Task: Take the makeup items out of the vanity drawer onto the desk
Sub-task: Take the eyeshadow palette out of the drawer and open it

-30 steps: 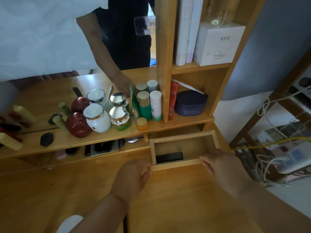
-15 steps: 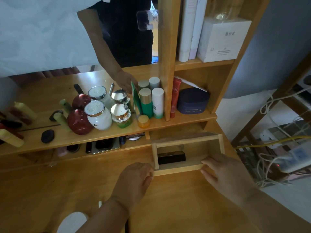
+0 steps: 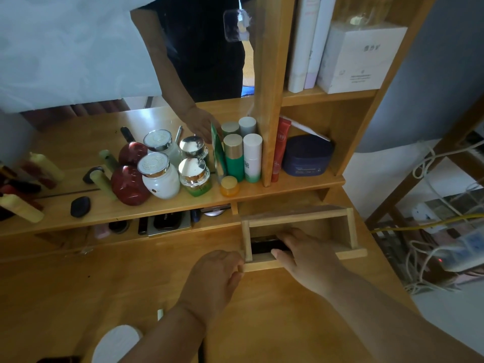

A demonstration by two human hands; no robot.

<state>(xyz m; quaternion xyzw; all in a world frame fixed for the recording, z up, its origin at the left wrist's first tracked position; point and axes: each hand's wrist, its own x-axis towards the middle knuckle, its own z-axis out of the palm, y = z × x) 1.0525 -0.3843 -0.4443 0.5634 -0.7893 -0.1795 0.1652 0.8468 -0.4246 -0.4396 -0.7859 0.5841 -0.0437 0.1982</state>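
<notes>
The small wooden vanity drawer (image 3: pixel 351 231) is pulled out over the wooden desk (image 3: pixel 104 284), under the right end of the shelf. A flat black makeup case (image 3: pixel 262 246) lies at the drawer's left end. My right hand (image 3: pixel 303 252) reaches inside, with its thumb in front of the case's right end and its fingers behind, closed around it. My left hand (image 3: pixel 214 279) grips the drawer's front left corner. My right hand hides the rest of the drawer floor on that side.
Jars and bottles (image 3: pixel 162 176) crowd the shelf above the drawer, in front of a mirror. Dark compacts (image 3: pixel 167 222) sit in the slot under the shelf. A white round object (image 3: pixel 115 344) lies at the desk's near edge. Cables and a power strip (image 3: pixel 461 250) lie right of the desk.
The drawer has come further out. My right hand has left the drawer's front right edge and gone inside onto the black case. My left hand stays at the front left corner.
</notes>
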